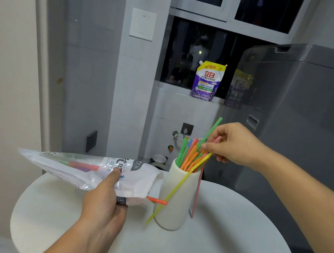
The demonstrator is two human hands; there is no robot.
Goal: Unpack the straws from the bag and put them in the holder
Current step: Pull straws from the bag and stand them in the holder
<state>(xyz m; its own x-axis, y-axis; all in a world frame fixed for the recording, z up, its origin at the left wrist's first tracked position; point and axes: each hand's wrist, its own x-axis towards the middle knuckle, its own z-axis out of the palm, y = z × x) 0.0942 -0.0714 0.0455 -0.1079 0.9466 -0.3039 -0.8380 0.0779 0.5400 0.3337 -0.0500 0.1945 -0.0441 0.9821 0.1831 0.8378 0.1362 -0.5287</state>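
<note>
- Left hand (105, 201): fingers and thumb grip the bag (82, 167), held level over the left of the round white table (230, 244).
- Bag: clear and white plastic, coloured straws inside; an orange straw (157, 200) pokes from its end towards the holder (179, 210).
- Holder: white cylinder, upright on the table, holding green, orange and pink straws (190, 155).
- Right hand (232, 144): pinches a green straw (213, 126), a yellow straw (178, 189) and a pink straw (196, 195); the last two hang outside the holder.
- Behind: detergent pouch (207, 81) on the sill; grey washing machine (302, 125) close on the right.

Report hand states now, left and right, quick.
Left hand: grips the straw bag.
Right hand: pinches a few straws above the holder.
</note>
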